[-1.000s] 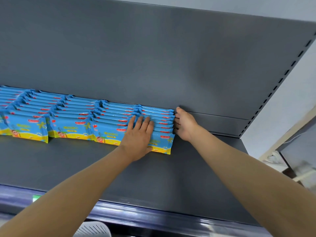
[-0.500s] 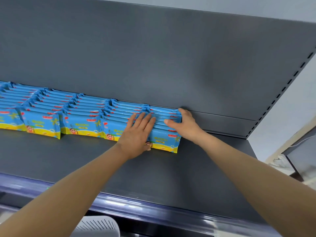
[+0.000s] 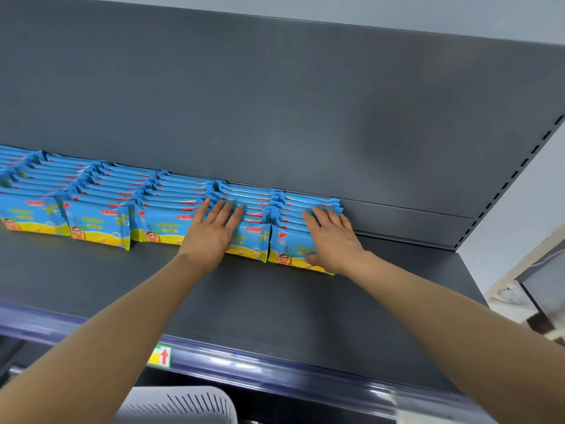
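Several rows of blue and yellow packets [image 3: 101, 221] stand on a dark grey shelf [image 3: 275, 307], leaning back toward the rear panel. My left hand [image 3: 214, 234] lies flat with straight fingers on the front of the second row from the right [image 3: 250, 237]. My right hand [image 3: 333, 240] presses flat with spread fingers on the rightmost row [image 3: 290, 243], its thumb low on the front packet.
The shelf's grey back panel [image 3: 275, 102] rises behind the packets. Bare shelf stretches to the right of the last row. A price rail with a red arrow label [image 3: 162, 356] runs along the front edge. A white slotted basket [image 3: 183, 405] sits below.
My right hand moved from the right end of the last row onto its front, fingers now flat on the packets. My left hand stays pressed on its row. The camera shifted.
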A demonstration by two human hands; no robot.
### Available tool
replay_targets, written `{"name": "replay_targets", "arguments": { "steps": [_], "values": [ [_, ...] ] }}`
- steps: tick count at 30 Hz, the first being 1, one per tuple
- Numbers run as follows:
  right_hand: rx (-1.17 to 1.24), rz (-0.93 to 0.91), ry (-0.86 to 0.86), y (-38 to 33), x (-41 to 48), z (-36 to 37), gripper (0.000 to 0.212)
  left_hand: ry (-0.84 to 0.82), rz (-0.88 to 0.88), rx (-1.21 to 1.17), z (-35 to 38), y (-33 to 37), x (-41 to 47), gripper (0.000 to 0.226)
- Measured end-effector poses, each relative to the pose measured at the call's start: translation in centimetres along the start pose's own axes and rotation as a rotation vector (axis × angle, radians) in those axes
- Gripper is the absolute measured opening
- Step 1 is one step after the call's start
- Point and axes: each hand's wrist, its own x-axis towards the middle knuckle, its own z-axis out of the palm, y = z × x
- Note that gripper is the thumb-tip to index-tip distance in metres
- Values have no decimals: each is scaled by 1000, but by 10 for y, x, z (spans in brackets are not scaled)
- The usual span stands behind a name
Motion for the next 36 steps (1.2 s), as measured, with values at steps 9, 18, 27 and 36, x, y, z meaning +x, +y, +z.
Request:
{"name": "replay_targets", "arguments": {
  "steps": [9,18,27,36],
  "values": [
    [-34,19,13,-6,-5,-1,92,54,11,-40,6,0,1,81],
    [38,105,39,-12,-15,-1,90,266,40,-180,13,-2,1,85],
    [99,171,36,-16,-6,-4,89,235,39,-232,12,-2,2,84],
    [73,193,38,-15,-10,-4,95,303,63,-281,-2,20,-4,93]
  ]
}}
